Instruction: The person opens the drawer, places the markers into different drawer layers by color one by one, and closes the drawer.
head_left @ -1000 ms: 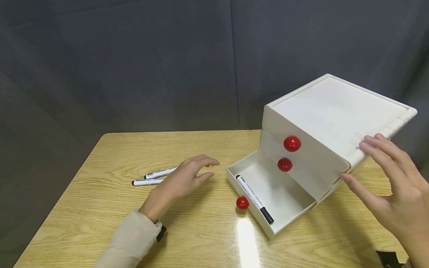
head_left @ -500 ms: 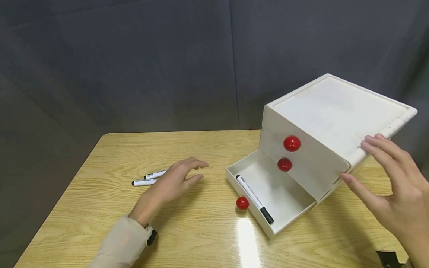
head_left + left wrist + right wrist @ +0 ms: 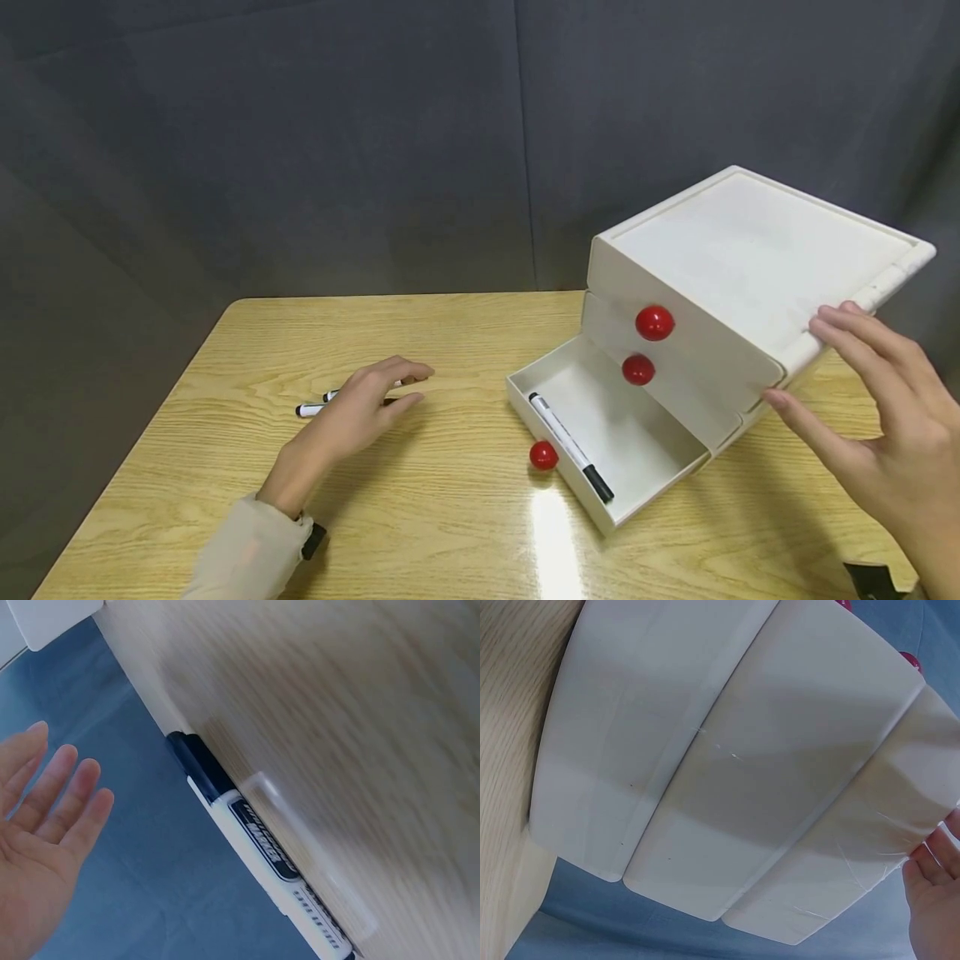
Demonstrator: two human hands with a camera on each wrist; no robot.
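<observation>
My left hand (image 3: 360, 408) hovers with loosely extended fingers over two white markers with black caps. The hand hides most of the upper marker (image 3: 331, 396) and part of the lower marker (image 3: 309, 410). The left wrist view shows a marker (image 3: 259, 844) apart from the fingers. At the right, my right hand (image 3: 892, 408) rests its fingertips on the top edge of a white drawer cabinet (image 3: 765, 258), thumb at the front corner. The cabinet's bottom drawer (image 3: 630, 429) is pulled out, with one marker (image 3: 570, 446) lying along its front wall.
Round red knobs mark the upper drawer (image 3: 656, 322), the middle drawer (image 3: 638, 369) and the bottom drawer's front (image 3: 543, 455). The wooden table (image 3: 450, 517) ends at a dark grey curtain (image 3: 375, 150) behind.
My left hand has moved left, away from the open drawer, and covers more of the two markers. The right hand and the cabinet have stayed almost still.
</observation>
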